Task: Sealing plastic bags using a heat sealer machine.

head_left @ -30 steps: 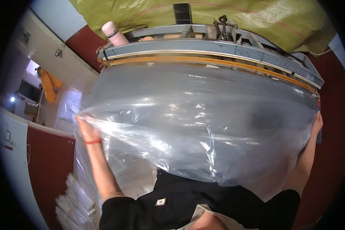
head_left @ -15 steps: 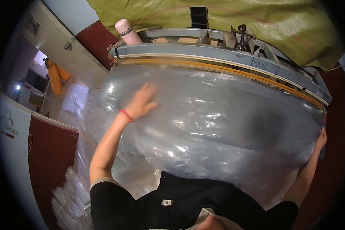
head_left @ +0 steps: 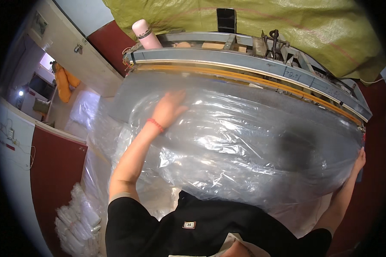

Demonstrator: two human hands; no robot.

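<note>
A wide sheet of transparent plastic film [head_left: 227, 141] spreads in front of me, glossy and wrinkled toward my body. My left hand [head_left: 171, 109], with a red bracelet on the wrist, lies over the film's left part with its fingers stretched out, smeared by motion. At the far right edge my right hand [head_left: 361, 159] grips the film's side, its fingers partly hidden. Along the film's far edge runs a long grey metal bar [head_left: 244, 58] with an orange strip [head_left: 227, 73] beneath it, part of a bench-like machine.
A pink bottle [head_left: 146, 35] stands on the machine's back left, and a dark phone [head_left: 226, 20] rests against a yellow-green woven cover [head_left: 296, 21]. Metal clamp parts [head_left: 273, 45] stick up there. Bundled plastic [head_left: 78, 222] lies at lower left, near an open door [head_left: 88, 55].
My left hand has slid a little to the right over the film. The film's near part has become more wrinkled. My right hand stays at the right edge.
</note>
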